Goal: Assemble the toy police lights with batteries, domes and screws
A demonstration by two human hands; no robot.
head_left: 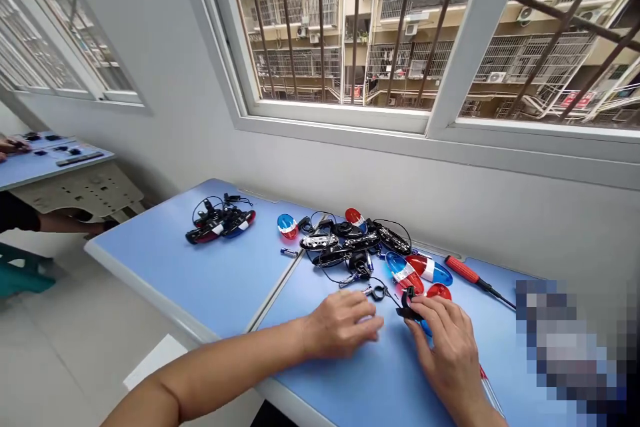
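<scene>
My right hand (445, 340) pinches a small black clamp-like part (409, 303) between thumb and fingers, a thin cable running up from it. My left hand (345, 323) is just left of it over the blue table, fingers loosely curled and apart, with nothing visible in them. Beyond both hands lies a pile of black light housings (335, 253) with cables and small batteries. Red and blue clear lens covers (404, 272) lie around the pile, some partly behind my right hand. A black ring (379, 293) sits between my hands.
A red-handled soldering iron or similar tool (463, 270) lies at the back right, near a pixelated object (565, 340). Another group of black units (220, 221) rests on the left table. A person's arm (65, 222) shows at a far-left table. Wall and windows stand behind.
</scene>
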